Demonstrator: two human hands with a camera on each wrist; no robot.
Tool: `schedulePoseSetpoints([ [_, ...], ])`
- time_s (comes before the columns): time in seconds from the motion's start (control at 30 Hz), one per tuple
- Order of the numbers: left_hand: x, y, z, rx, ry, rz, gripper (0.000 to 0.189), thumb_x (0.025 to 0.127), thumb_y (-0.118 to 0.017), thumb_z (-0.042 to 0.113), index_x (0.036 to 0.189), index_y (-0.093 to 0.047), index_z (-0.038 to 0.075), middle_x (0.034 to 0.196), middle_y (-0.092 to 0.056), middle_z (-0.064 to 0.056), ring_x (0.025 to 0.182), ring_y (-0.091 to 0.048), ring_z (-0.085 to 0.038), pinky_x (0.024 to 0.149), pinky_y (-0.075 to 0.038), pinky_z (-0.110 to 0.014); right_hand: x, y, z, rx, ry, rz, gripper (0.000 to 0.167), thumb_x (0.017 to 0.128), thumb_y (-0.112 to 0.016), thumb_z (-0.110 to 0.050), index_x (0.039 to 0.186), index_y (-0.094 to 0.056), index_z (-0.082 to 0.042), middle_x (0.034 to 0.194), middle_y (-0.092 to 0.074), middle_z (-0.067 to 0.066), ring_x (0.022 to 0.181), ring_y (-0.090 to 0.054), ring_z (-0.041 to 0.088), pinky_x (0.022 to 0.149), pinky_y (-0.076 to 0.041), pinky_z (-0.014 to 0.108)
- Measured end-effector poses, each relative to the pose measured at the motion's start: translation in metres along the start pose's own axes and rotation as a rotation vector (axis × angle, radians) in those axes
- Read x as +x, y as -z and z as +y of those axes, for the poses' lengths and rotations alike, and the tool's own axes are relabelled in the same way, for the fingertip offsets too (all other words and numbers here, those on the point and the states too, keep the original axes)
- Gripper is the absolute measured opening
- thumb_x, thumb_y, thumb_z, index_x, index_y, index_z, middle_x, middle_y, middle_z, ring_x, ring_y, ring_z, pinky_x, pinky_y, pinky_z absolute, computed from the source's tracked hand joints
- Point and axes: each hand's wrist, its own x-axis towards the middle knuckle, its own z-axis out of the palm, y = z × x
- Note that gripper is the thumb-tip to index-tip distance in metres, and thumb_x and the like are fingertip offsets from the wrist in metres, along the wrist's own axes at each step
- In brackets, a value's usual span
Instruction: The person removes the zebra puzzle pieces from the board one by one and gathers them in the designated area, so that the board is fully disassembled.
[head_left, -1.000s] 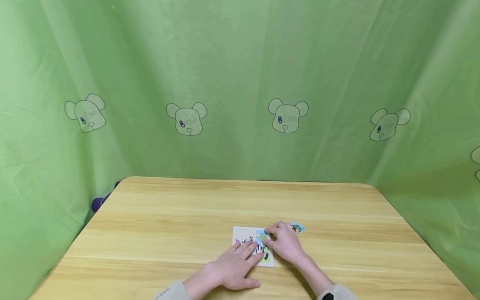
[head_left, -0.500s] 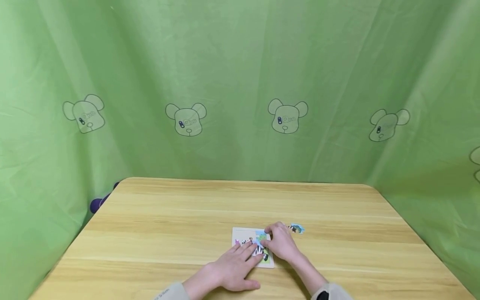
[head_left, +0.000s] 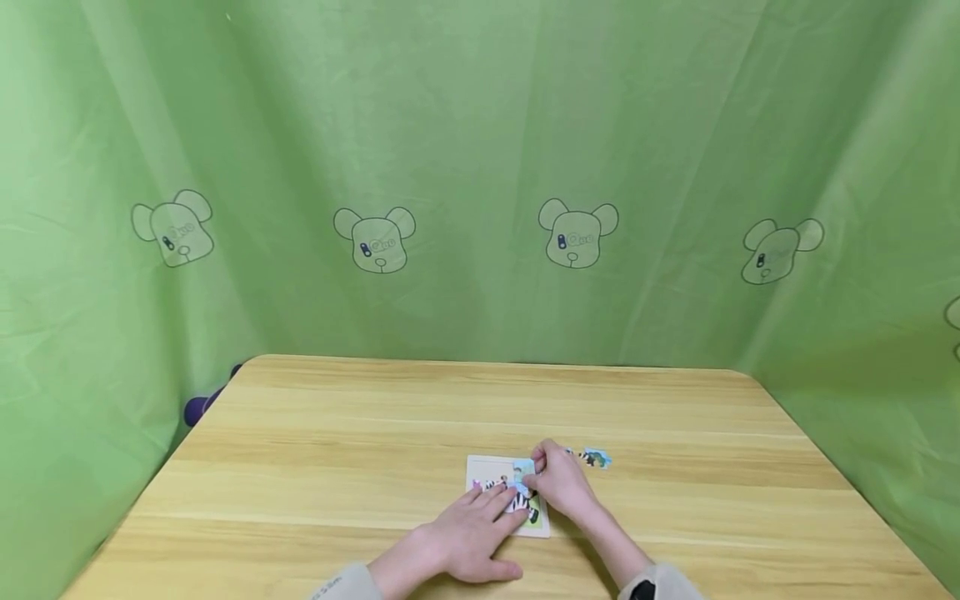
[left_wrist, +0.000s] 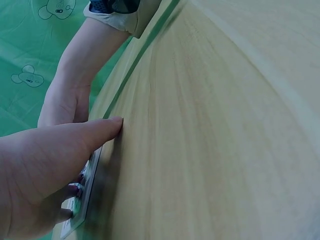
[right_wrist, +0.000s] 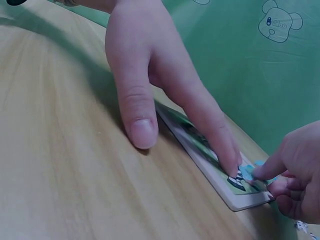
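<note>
A small white-bordered puzzle board (head_left: 488,461) with a zebra picture lies on the wooden table. My left hand (head_left: 476,533) rests across its near left part, fingers straight and spread, thumb out on the tabletop. At the board's far right corner, my right hand (head_left: 564,483) pinches a light blue puzzle piece (head_left: 522,472) between thumb and fingers. In the right wrist view the right hand (right_wrist: 300,172) reaches in at the right edge, its fingertips right at the blue part of the picture. The left hand covers much of the board.
Loose puzzle pieces (head_left: 597,458) lie on the table just beyond the right hand. The wooden table (head_left: 337,417) has rounded far corners. A green curtain (head_left: 480,125) with bear-head prints surrounds it, and a purple object (head_left: 197,408) shows past the left edge.
The right hand has shifted slightly, uncovering more of the loose pieces behind it. The piece in its fingers now looks paler and set at a different angle. The left hand stays put.
</note>
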Motion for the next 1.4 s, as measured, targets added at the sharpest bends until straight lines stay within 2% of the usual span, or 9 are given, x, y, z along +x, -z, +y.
schedulePoseSetpoints([
  [0.27,0.0,0.001,-0.001,-0.007,0.006,0.003,0.072,0.087,-0.042,0.064,0.145,-0.032,0.021,0.151,-0.024,-0.007,0.138,-0.02,-0.021,0.11,-0.021,-0.041,0.0,0.003,0.008,0.134,0.001,0.04,0.017,0.076,-0.068,0.001,0.091,-0.059,0.0,0.073,-0.058,0.0,0.067,-0.053,0.012,0.063,-0.047,0.025],
  [0.5,0.0,0.0,-0.001,-0.005,0.009,0.009,0.073,0.087,-0.041,0.064,0.146,-0.03,0.022,0.152,-0.022,-0.007,0.139,-0.019,-0.022,0.111,-0.02,-0.041,0.0,0.024,0.021,0.317,-0.081,0.022,0.019,0.079,-0.064,0.006,0.098,-0.059,0.002,0.074,-0.059,0.005,0.061,-0.055,0.016,0.05,-0.049,0.025],
  [0.63,0.0,0.0,0.0,-0.006,0.007,0.007,0.073,0.088,-0.04,0.064,0.146,-0.029,0.022,0.152,-0.021,-0.007,0.139,-0.018,-0.022,0.111,-0.019,-0.04,-0.002,0.04,0.036,0.376,-0.115,0.01,0.022,0.081,-0.062,0.007,0.103,-0.059,0.005,0.076,-0.059,0.008,0.062,-0.056,0.018,0.052,-0.05,0.026],
  [0.87,0.0,-0.003,0.0,0.003,0.003,0.016,0.072,0.088,-0.039,0.063,0.146,-0.029,0.022,0.152,-0.021,-0.007,0.139,-0.018,-0.022,0.111,-0.019,-0.04,-0.007,0.07,0.067,0.395,-0.144,-0.019,0.025,0.084,-0.059,0.003,0.109,-0.055,0.007,0.079,-0.059,0.008,0.061,-0.051,0.014,0.051,-0.046,0.022],
  [0.97,0.0,-0.004,0.0,0.001,0.003,0.014,0.072,0.088,-0.038,0.063,0.147,-0.028,0.022,0.152,-0.02,-0.007,0.139,-0.018,-0.022,0.111,-0.019,-0.04,-0.008,0.082,0.078,0.407,-0.163,-0.009,0.026,0.086,-0.059,0.001,0.11,-0.053,0.008,0.078,-0.059,0.006,0.061,-0.05,0.012,0.05,-0.044,0.022],
  [1.1,0.0,-0.005,0.0,-0.002,0.003,0.008,0.073,0.088,-0.036,0.065,0.147,-0.027,0.022,0.153,-0.019,-0.007,0.139,-0.017,-0.021,0.111,-0.018,-0.04,-0.008,0.097,0.091,0.369,-0.187,0.016,0.029,0.087,-0.06,-0.003,0.112,-0.053,0.009,0.077,-0.059,0.004,0.064,-0.052,0.013,0.053,-0.045,0.023],
  [1.4,0.0,-0.004,-0.001,0.001,-0.005,0.016,0.073,0.089,-0.037,0.064,0.147,-0.028,0.021,0.152,-0.02,-0.007,0.139,-0.017,-0.022,0.111,-0.019,-0.04,-0.002,0.107,0.112,0.264,-0.235,0.019,0.028,0.088,-0.059,-0.008,0.11,-0.056,0.009,0.078,-0.061,0.006,0.067,-0.053,0.016,0.052,-0.044,0.025],
])
